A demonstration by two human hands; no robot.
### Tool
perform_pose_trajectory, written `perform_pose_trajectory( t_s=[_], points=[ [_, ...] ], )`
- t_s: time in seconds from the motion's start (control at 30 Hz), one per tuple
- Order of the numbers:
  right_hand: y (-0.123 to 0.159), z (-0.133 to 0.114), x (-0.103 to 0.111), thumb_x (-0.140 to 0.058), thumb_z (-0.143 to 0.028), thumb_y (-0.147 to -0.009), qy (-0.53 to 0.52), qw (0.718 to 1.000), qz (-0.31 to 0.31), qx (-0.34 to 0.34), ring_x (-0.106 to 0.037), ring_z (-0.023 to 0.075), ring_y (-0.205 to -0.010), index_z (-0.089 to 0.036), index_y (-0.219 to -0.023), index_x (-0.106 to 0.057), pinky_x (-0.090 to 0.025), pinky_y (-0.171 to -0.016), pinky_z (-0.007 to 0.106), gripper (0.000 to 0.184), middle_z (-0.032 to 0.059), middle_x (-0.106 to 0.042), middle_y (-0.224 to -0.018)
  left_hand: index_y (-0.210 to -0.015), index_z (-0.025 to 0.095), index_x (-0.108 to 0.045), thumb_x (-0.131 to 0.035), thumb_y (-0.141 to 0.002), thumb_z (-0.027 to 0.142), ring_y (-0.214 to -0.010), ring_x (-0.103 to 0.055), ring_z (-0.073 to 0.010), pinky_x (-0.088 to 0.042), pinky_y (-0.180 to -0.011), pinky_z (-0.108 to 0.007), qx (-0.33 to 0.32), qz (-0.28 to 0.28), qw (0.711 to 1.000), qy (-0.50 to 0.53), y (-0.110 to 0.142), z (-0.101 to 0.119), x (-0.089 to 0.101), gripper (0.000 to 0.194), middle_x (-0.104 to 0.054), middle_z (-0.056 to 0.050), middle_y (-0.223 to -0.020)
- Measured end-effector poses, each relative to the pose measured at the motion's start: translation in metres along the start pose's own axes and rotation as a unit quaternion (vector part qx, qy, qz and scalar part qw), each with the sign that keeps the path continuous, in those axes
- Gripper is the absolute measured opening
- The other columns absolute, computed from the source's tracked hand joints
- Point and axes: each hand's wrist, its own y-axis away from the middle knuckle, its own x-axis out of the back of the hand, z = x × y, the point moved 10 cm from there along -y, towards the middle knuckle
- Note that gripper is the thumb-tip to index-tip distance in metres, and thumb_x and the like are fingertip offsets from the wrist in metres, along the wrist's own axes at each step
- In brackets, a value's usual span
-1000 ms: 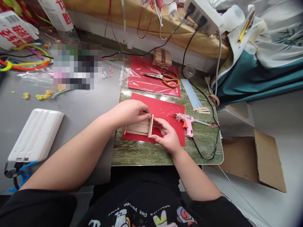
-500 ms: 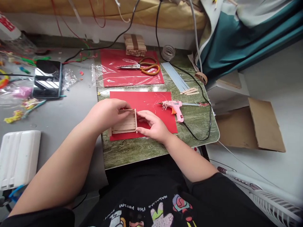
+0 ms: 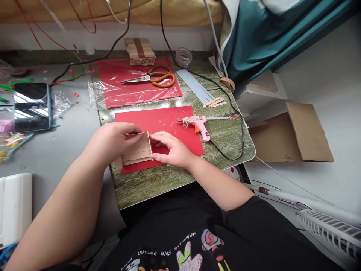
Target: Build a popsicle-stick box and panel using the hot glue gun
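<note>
A small tray made of wooden craft sticks (image 3: 138,152) rests over the red sheet (image 3: 180,143), its low walls standing at the edges. My left hand (image 3: 114,140) covers its far left part, with thumb and fingers pinched on the far wall. My right hand (image 3: 172,151) grips the right wall, thumb at the near corner and fingers at the far one. Part of the tray's left side is hidden under my left hand. A pink hot glue gun (image 3: 199,125) with a glue stick in its back lies to the right, strands of glue around its nozzle.
Behind lie scissors (image 3: 152,78) on a plastic-wrapped red pack (image 3: 118,96), bundled craft sticks (image 3: 140,52), glue sticks (image 3: 196,86), loose sticks (image 3: 216,101) and a clear jar (image 3: 184,57). A black cord (image 3: 239,141) loops at right. A phone (image 3: 32,107) and power bank (image 3: 17,209) are left.
The camera view has turned, so most table things appear shifted left. Both hands keep their hold on the craft-stick tray, which has barely moved on the red sheet.
</note>
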Motion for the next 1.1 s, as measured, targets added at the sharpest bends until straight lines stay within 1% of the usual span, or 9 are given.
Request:
perform_pose_trajectory(
  t_s=[0.2, 0.27, 0.43, 0.5, 0.57, 0.67, 0.77, 0.9, 1.1],
  points=[
    [-0.0002, -0.003, 0.0008, -0.081, -0.049, -0.089, -0.002, 1.0, -0.004, 0.014, -0.062, 0.0257, -0.127, -0.029, -0.147, -0.062, -0.053, -0.115, 0.048, 0.064, 0.0081, -0.059, -0.139, -0.101, 0.031, -0.077, -0.057, -0.094, 0.048, -0.089, -0.069, -0.0212, -0.046, -0.077, -0.031, 0.002, -0.01, 1.0, 0.008, -0.0008, 0.0011, -0.0012, 0.027, -0.08, 0.003, -0.1],
    [0.0002, -0.0016, 0.0007, -0.082, -0.05, -0.088, -0.001, 1.0, -0.004, 0.015, -0.063, 0.0256, -0.127, -0.028, -0.147, -0.061, -0.053, -0.115, 0.048, 0.066, 0.0086, -0.059, -0.139, -0.102, 0.031, -0.077, -0.058, -0.094, 0.048, -0.089, -0.069, -0.0201, -0.046, -0.077, -0.031, 0.007, -0.01, 1.0, 0.01, -0.0009, 0.0005, -0.0013, 0.027, -0.08, 0.003, -0.101],
    [0.002, 0.0039, 0.0, -0.091, -0.054, -0.077, -0.002, 1.0, -0.004, 0.001, -0.062, 0.0268, -0.125, -0.025, -0.156, -0.05, -0.053, -0.115, 0.048, 0.093, 0.0119, -0.055, -0.145, -0.102, 0.03, -0.078, -0.059, -0.094, 0.049, -0.087, -0.067, -0.0177, -0.046, -0.075, -0.029, 0.022, -0.018, 0.999, 0.017, -0.0012, -0.003, -0.0032, 0.028, -0.08, 0.003, -0.102],
    [0.002, 0.0042, -0.0009, -0.094, -0.052, -0.073, -0.012, 1.0, -0.012, -0.006, -0.061, 0.0274, -0.127, -0.027, -0.16, -0.043, -0.053, -0.114, 0.049, 0.103, 0.0125, -0.052, -0.149, -0.103, 0.03, -0.078, -0.06, -0.094, 0.05, -0.087, -0.066, -0.0172, -0.045, -0.075, -0.028, 0.026, -0.021, 0.999, 0.016, -0.0013, -0.0038, -0.0036, 0.028, -0.079, 0.004, -0.101],
    [0.0009, 0.0035, -0.0011, -0.095, -0.049, -0.073, -0.017, 1.0, -0.021, -0.013, -0.06, 0.0273, -0.127, -0.031, -0.163, -0.038, -0.053, -0.114, 0.049, 0.108, 0.012, -0.049, -0.151, -0.104, 0.03, -0.078, -0.061, -0.094, 0.049, -0.086, -0.066, -0.0163, -0.045, -0.075, -0.027, 0.028, -0.024, 0.999, 0.015, -0.0014, -0.0039, -0.0035, 0.028, -0.079, 0.004, -0.101],
    [-0.0021, -0.0002, 0.0001, -0.096, -0.042, -0.072, -0.007, 0.999, -0.03, -0.013, -0.06, 0.0261, -0.125, -0.034, -0.163, -0.038, -0.055, -0.111, 0.047, 0.108, 0.0099, -0.05, -0.149, -0.104, 0.029, -0.078, -0.062, -0.094, 0.046, -0.085, -0.064, -0.0149, -0.044, -0.074, -0.026, 0.025, -0.022, 0.999, 0.013, -0.0019, -0.0024, -0.0022, 0.025, -0.078, 0.005, -0.099],
    [-0.0047, -0.0039, 0.0005, -0.096, -0.039, -0.072, 0.007, 0.999, -0.035, -0.009, -0.06, 0.0249, -0.122, -0.034, -0.162, -0.041, -0.057, -0.109, 0.045, 0.106, 0.0084, -0.05, -0.145, -0.103, 0.03, -0.078, -0.063, -0.094, 0.044, -0.084, -0.064, -0.0141, -0.044, -0.073, -0.026, 0.029, -0.022, 0.999, 0.018, -0.0024, -0.0026, -0.0026, 0.023, -0.078, 0.006, -0.098],
    [-0.0051, -0.005, -0.0008, -0.095, -0.039, -0.073, 0.015, 0.999, -0.039, -0.016, -0.061, 0.0236, -0.117, -0.034, -0.161, -0.043, -0.057, -0.107, 0.046, 0.102, 0.0078, -0.05, -0.144, -0.102, 0.031, -0.079, -0.063, -0.093, 0.045, -0.085, -0.066, -0.0144, -0.045, -0.072, -0.026, 0.039, -0.026, 0.999, 0.026, -0.0021, -0.0049, -0.0042, 0.024, -0.079, 0.006, -0.098],
    [-0.0049, -0.0055, -0.0009, -0.095, -0.041, -0.074, 0.021, 0.999, -0.034, -0.019, -0.061, 0.0245, -0.117, -0.034, -0.157, -0.046, -0.058, -0.106, 0.047, 0.097, 0.0079, -0.052, -0.142, -0.102, 0.031, -0.079, -0.063, -0.092, 0.046, -0.085, -0.066, -0.0151, -0.046, -0.072, -0.026, 0.041, -0.025, 0.999, 0.023, -0.0014, -0.0056, -0.0026, 0.024, -0.079, 0.006, -0.098]
  ],
)
